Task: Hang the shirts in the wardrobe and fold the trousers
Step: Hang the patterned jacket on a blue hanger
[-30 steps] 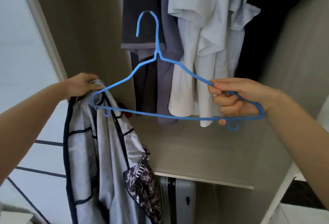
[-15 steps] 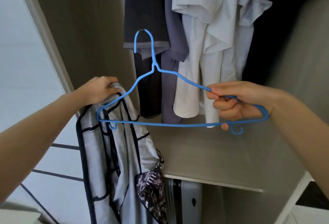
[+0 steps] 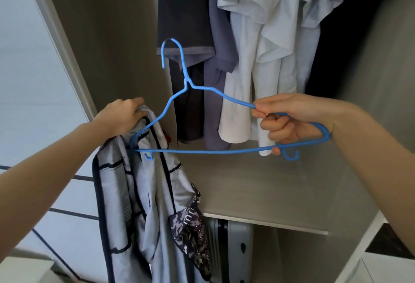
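I noted right hand point(image 3: 289, 120) fisted round hanger point(image 3: 202, 151) end; bar ran 9-to-3; left hand point(image 3: 122, 115) gripped shirt point(image 3: 143, 192) at 9 o'clock.

Pale grey shirt point(image 3: 139, 192), dark-piped, with a patterned panel low on its right edge (black-and-white print): gripped at the collar by the left hand point(image 3: 121, 116), hanging limp in front of the wardrobe point(image 3: 247, 192). Blue hanger point(image 3: 202, 151): upright, hook on top, right shoulder pinched in the right hand point(image 3: 289, 120), left end against the shirt's collar. Behind, on the rail side: hung shirts point(image 3: 269, 35), dark, mauve-grey and white.
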Tool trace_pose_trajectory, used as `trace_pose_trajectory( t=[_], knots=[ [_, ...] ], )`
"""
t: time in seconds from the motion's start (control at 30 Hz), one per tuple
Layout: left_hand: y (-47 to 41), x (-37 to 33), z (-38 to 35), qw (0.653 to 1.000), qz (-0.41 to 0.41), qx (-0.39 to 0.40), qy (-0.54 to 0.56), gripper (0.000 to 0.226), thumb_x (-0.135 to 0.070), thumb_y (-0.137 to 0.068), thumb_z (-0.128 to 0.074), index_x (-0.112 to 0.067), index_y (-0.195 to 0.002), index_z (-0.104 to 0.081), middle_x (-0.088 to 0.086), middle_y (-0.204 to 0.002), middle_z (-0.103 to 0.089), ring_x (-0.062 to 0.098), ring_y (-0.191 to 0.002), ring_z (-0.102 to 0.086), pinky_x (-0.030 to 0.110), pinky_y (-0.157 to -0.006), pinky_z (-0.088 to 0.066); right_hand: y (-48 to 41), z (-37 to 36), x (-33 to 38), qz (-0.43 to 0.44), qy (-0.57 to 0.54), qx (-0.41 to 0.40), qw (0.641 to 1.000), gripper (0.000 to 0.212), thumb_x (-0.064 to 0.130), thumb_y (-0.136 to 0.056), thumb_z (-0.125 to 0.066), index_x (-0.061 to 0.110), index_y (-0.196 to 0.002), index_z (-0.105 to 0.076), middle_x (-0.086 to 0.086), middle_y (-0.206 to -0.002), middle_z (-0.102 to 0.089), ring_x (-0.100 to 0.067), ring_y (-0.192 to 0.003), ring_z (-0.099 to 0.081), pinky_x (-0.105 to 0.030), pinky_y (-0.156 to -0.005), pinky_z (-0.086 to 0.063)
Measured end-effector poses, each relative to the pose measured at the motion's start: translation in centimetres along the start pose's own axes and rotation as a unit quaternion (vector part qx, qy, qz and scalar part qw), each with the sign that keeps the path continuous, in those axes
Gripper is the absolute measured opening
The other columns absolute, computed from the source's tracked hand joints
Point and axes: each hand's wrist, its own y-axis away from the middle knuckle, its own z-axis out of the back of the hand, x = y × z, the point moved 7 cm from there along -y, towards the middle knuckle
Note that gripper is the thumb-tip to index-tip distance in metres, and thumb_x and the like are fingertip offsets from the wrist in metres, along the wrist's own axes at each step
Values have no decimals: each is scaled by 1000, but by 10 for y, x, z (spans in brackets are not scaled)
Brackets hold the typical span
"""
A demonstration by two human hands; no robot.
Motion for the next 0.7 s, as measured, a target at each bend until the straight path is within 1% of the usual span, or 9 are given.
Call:
trace_pose_trajectory(
  t=[0.13, 0.27, 0.33, 0.43, 0.53, 0.57, 0.63, 0.67, 0.7],
  knots=[
    [0, -15, -1, 976, 48, -9, 214, 22, -21, -99, -53, -2, -91, -56, 16, -87, -61, 31, -82, -56, 40, -75, -43, -24, -25, -14, -3, 7, 9, 1000, 33, 28, -105, -39, 19, -73, -41, 2, -61, -15, -11, -50, -12, -44, -69, -52],
    [14, -35, -9, 887, 120, -11, 446, 12, -14, -98, -56, -10, -90, -64, 14, -84, -61, 22, -73, -55, 32, -68, -45, -45, -42, -38, 6, 1, 31, 1000, 28, 31, -103, -43, 14, -81, -48, 0, -61, -24, -11, -52, -25, -60, -79, -54],
    [22, -36, -11, 848, 151, -11, 508, 12, -14, -99, -55, -11, -95, -66, 16, -88, -63, 25, -74, -58, 32, -68, -47, -49, -40, -49, 18, -5, 30, 999, 27, 32, -101, -46, 13, -81, -48, -1, -62, -27, -12, -52, -30, -65, -81, -52],
    [31, -46, -5, 803, 142, -11, 579, 21, -17, -98, -52, -5, -102, -69, 20, -91, -64, 29, -83, -61, 32, -74, -50, -53, -37, -56, 45, -2, 21, 999, 28, 31, -99, -48, 14, -77, -44, -1, -63, -27, -13, -53, -31, -61, -80, -54],
    [34, -61, -1, 761, 114, 48, 637, 31, -21, -99, -45, -6, -99, -72, 14, -91, -72, 21, -81, -67, 29, -78, -54, -53, -35, -60, 75, -6, 10, 997, 27, 29, -97, -49, 13, -78, -42, -2, -62, -28, -14, -53, -34, -61, -80, -55],
    [35, -63, -1, 775, 103, 71, 620, 32, -23, -99, -45, -7, -101, -74, 15, -96, -74, 22, -85, -68, 32, -83, -53, -52, -34, -62, 81, -11, 9, 997, 26, 30, -96, -50, 12, -78, -42, -3, -62, -29, -15, -53, -35, -62, -81, -54],
    [35, -61, 6, 858, 25, 73, 507, 30, -27, -101, -50, -11, -103, -76, 20, -97, -72, 23, -86, -62, 35, -87, -47, -49, -32, -64, 89, -15, 11, 996, 26, 30, -94, -51, 11, -78, -43, -4, -61, -29, -16, -53, -36, -63, -82, -53],
    [37, -64, 11, 898, -39, 63, 433, 30, -30, -101, -52, -11, -101, -75, 17, -88, -70, 16, -79, -59, 28, -83, -45, -48, -31, -65, 95, -14, 10, 995, 26, 30, -94, -52, 11, -77, -45, -4, -60, -30, -16, -53, -37, -63, -82, -53],
    [39, -69, 16, 926, -106, 45, 358, 32, -34, -100, -53, -9, -99, -74, 3, -75, -68, 8, -70, -56, 16, -77, -43, -47, -31, -67, 102, -13, 8, 995, 26, 29, -94, -53, 13, -75, -47, -4, -60, -30, -15, -53, -37, -62, -82, -53]
  ],
)
